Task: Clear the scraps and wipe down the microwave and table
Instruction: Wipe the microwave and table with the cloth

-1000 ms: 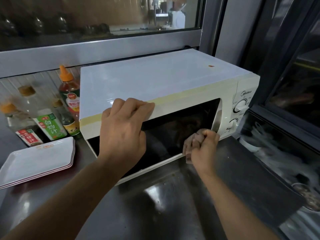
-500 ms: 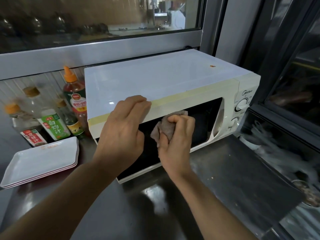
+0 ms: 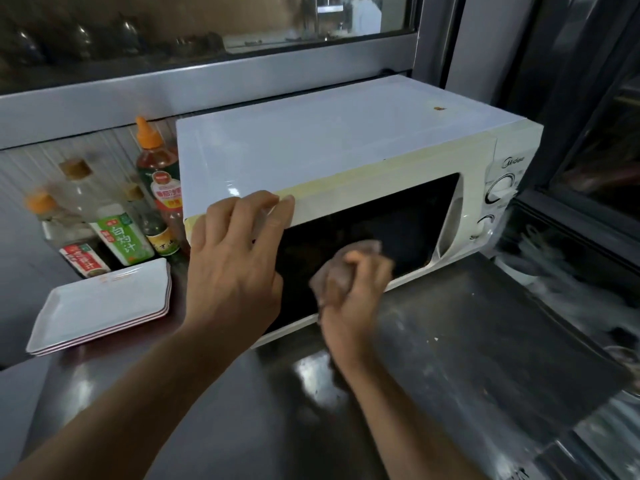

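Right hand (image 3: 353, 289) bunching crumpled cloth (image 3: 332, 271) on glossy microwave (image 3: 346, 157) door glass

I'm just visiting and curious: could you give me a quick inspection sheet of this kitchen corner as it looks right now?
Surface: dark steel table, smeared, with pale specks on the right part.
Job's things: white microwave, door shut, a small brown speck on its top; crumpled pinkish cloth pressed on the dark door glass.
Clutter: sauce bottles left of the microwave; stacked white trays in front of them.
Hands: left hand flat against the microwave's upper front edge; right hand closed on the cloth.
Cables: nothing seen.
Surroundings: grey window frame behind; dark glass at right; blurred dishes beyond the table's right edge.
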The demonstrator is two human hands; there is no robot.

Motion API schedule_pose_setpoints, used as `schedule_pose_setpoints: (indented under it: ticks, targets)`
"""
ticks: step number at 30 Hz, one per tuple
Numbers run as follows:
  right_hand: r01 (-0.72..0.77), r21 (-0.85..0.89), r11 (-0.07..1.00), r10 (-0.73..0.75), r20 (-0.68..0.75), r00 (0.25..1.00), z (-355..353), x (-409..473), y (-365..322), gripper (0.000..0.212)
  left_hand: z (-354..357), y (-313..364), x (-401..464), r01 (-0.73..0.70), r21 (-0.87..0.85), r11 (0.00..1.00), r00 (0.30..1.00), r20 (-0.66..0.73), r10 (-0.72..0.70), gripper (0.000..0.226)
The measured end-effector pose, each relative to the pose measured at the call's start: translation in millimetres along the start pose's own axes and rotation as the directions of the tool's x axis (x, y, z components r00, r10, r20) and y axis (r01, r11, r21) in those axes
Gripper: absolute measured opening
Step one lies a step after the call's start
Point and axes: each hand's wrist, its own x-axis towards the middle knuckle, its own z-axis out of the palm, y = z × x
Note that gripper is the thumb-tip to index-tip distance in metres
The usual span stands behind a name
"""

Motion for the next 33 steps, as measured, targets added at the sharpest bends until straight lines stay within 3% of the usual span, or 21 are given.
schedule_pose_setpoints:
  ticks: [4,10,14,16,20,23,27,29,33]
  targets:
    - [0.097,0.004,0.995,-0.096,0.15,0.984,-7,-7,15,0.035,5,0,-1,0.009,0.027,1.0,0.999,-0.034,-0.008,0.071]
    - [-0.073,-0.114,0.991,0.07,-0.037,0.997,-59,63,73,0.027,10,4,0,0.04,0.025,0.999,0.996,-0.081,-0.038,0.072]
    - [-0.19,-0.175,0.966,0.173,-0.105,0.979,-45,53,72,0.025,9,6,-1,0.067,-0.005,0.998,0.994,-0.086,-0.067,0.071]
    - [-0.191,-0.227,0.955,0.184,-0.052,0.982,-26,25,58,0.027,7,7,-2,0.066,-0.01,0.998,0.995,-0.076,-0.066,0.072]
    - [-0.027,-0.174,0.984,0.059,0.186,0.981,-1,-24,31,0.034,6,3,-2,0.042,0.002,0.999,0.997,-0.071,-0.042,0.072]
    - [0.069,-0.155,0.985,-0.031,0.235,0.972,-15,-13,35,0.024,7,1,-2,0.035,-0.001,0.999,0.997,-0.075,-0.035,0.072]
    - [0.02,-0.018,1.0,-0.018,0.119,0.993,-49,26,48,0.024,8,1,-2,0.019,-0.017,1.0,0.996,-0.091,-0.02,0.072]
    - [0.007,-0.059,0.998,-0.002,0.086,0.996,-60,41,52,0.024,7,0,-2,0.018,-0.02,1.0,0.996,-0.09,-0.02,0.072]
    - [-0.17,-0.137,0.976,0.165,-0.051,0.985,-52,42,56,0.023,5,0,-3,0.022,-0.032,0.999,0.997,-0.076,-0.025,0.07]
